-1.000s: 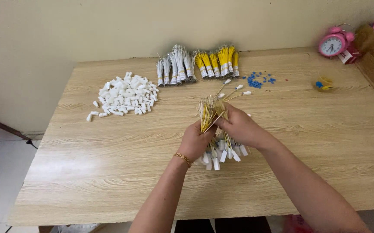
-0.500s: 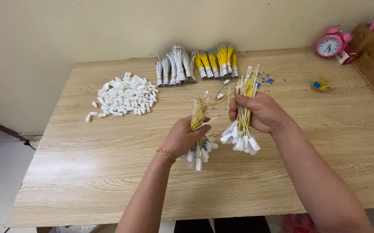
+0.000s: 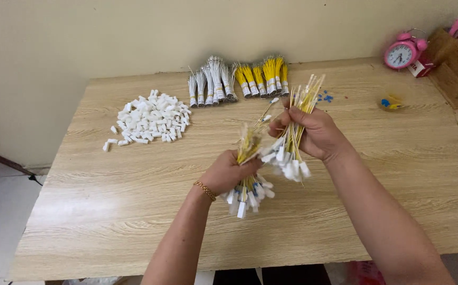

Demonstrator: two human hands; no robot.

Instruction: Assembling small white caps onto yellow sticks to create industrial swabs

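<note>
My left hand (image 3: 230,171) grips a bunch of thin yellow wires (image 3: 249,143) with white connectors hanging below the fist. My right hand (image 3: 313,132) holds a second, longer bunch of yellow wires (image 3: 307,94), tips pointing up and white connectors (image 3: 288,164) dangling underneath. Both bunches are lifted above the wooden table (image 3: 134,200), side by side and almost touching.
A heap of loose white connectors (image 3: 149,119) lies at the left. Bundles of grey wires (image 3: 210,82) and yellow wires (image 3: 263,76) lie along the far edge. Small blue pieces (image 3: 325,97), a pink alarm clock (image 3: 402,53) and a wooden holder (image 3: 453,58) are at the right.
One bunch held low over the table by both hands has been split in two. My right hand has lifted its part up and to the right; my left hand has risen too.
</note>
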